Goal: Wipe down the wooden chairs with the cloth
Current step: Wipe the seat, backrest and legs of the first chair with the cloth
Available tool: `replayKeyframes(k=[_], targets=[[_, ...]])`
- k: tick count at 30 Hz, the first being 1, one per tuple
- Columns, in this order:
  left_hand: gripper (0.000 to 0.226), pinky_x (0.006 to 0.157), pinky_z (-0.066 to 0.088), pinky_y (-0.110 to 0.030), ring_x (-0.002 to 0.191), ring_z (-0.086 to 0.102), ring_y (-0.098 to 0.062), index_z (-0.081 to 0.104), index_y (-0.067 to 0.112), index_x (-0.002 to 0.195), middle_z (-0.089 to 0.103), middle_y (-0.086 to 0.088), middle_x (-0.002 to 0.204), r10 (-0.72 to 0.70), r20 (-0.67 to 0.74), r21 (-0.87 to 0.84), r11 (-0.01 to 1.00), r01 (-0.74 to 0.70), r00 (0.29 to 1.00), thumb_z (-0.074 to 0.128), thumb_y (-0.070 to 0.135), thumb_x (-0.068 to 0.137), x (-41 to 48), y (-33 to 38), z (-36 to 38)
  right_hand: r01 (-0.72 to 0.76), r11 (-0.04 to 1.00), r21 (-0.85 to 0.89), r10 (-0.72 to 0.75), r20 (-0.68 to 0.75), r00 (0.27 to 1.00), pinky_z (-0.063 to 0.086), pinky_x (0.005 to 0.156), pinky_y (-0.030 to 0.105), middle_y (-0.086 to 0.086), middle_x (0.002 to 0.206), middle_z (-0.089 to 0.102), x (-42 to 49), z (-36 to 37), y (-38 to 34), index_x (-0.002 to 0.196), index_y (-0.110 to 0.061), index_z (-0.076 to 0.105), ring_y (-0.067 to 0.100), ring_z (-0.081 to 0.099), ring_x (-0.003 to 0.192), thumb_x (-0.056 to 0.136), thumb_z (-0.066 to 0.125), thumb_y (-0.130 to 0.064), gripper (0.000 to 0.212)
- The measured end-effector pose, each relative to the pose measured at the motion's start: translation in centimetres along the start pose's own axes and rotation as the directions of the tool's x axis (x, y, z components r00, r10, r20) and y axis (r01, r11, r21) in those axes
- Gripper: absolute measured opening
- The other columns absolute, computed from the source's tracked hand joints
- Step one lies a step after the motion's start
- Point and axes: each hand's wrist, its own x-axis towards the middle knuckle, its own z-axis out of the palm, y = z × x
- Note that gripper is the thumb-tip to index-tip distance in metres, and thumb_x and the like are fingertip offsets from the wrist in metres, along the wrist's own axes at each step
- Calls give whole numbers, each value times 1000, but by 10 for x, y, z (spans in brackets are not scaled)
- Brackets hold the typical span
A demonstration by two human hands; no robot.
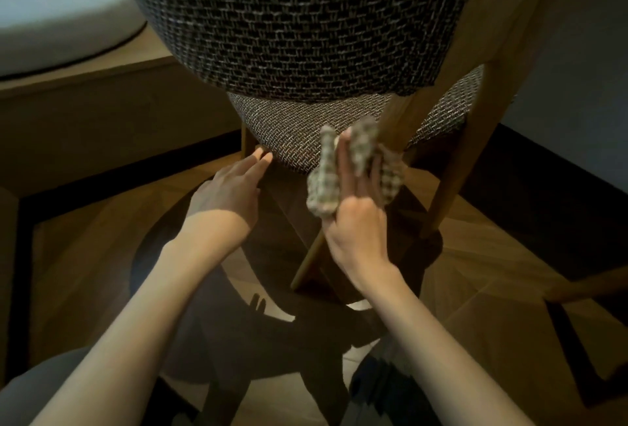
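Note:
A wooden chair [452, 167] with a dark woven backrest and a lighter woven seat fills the upper middle of the head view, seen from behind. My right hand [356, 221] holds a checked beige cloth [326, 184] bunched between its fingers, wrapped against the chair's rear wooden leg just under the seat. My left hand [231, 187] reaches forward with straight fingers, its fingertips touching the lower edge of the seat on the left. The part of the leg under the cloth is hidden.
A low wooden platform [102, 112] with a pale cushioned seat [57, 17] stands at the left. Dark-edged parquet floor [509, 289] lies below. A grey wall is at the right. Another wooden leg [591, 286] shows at the right edge.

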Motion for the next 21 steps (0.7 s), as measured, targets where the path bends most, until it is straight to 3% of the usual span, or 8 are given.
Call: replayKeyframes(k=[1, 3, 5, 8, 13, 15, 18, 21], targets=[[58, 107, 32, -42, 141, 23, -21, 16, 30, 150, 18, 7, 157, -23, 10, 1, 1000, 23, 1000, 40, 16, 99, -1, -1, -2, 21, 993, -117, -16, 36, 999, 44, 95, 37, 25, 111, 64, 8, 4, -1, 127, 3, 52, 36, 56, 114, 75, 69, -24, 61], [58, 106, 34, -42, 141, 25, -21, 15, 31, 150, 20, 8, 157, -50, 29, 1, 999, 50, 998, 40, 17, 99, -1, -2, -4, 101, 952, -290, -79, 86, 993, 36, 103, 48, 31, 117, 59, 22, 11, -10, 125, 6, 53, 42, 56, 114, 67, 74, -22, 68], [57, 105, 37, -43, 139, 29, -22, 17, 33, 149, 25, 8, 155, -71, 46, 3, 997, 71, 996, 40, 19, 99, 0, -6, -7, 147, 934, -326, -78, 215, 974, 34, 106, 43, 28, 123, 55, 39, 13, -25, 130, 5, 47, 39, 54, 115, 88, 45, -13, 46], [54, 102, 41, -45, 136, 34, -24, 21, 35, 149, 29, 7, 153, -94, 60, -5, 996, 94, 994, 39, 22, 99, 0, -14, -11, 286, 913, -292, -214, 256, 943, 5, 117, 34, 24, 151, 25, 67, 12, -41, 146, 1, 21, 31, 21, 142, 92, 11, -8, 57], [52, 96, 42, -42, 134, 36, -24, 22, 37, 148, 31, 7, 152, -134, 54, 0, 991, 135, 989, 38, 25, 100, -4, -20, -20, 355, 885, -300, -261, 313, 913, -8, 115, 31, 21, 155, 13, 78, 14, -40, 150, -5, 12, 29, 8, 145, 97, 33, -16, 58], [52, 95, 42, -43, 133, 37, -24, 22, 36, 148, 32, 6, 151, -122, 51, -10, 992, 122, 991, 38, 26, 100, -5, -19, -21, 216, 916, -338, -120, 284, 951, -2, 117, 36, 23, 152, 21, 65, 5, -33, 149, -3, 12, 32, 15, 143, 97, 36, -20, 60], [52, 98, 41, -44, 135, 35, -24, 21, 33, 149, 31, 4, 152, -106, 49, -10, 994, 107, 993, 39, 25, 100, -5, -13, -24, 133, 916, -378, 22, 379, 925, 26, 107, 42, 20, 137, 45, 51, -3, -22, 142, 0, 26, 34, 40, 126, 99, 30, -16, 46], [53, 98, 42, -43, 135, 36, -24, 21, 32, 149, 31, 4, 152, -92, 44, 3, 996, 92, 995, 40, 23, 100, -8, -5, -25, 201, 921, -335, -74, 356, 931, 14, 114, 41, 22, 141, 40, 55, 1, -18, 144, 0, 25, 34, 36, 131, 97, 39, -22, 53]])
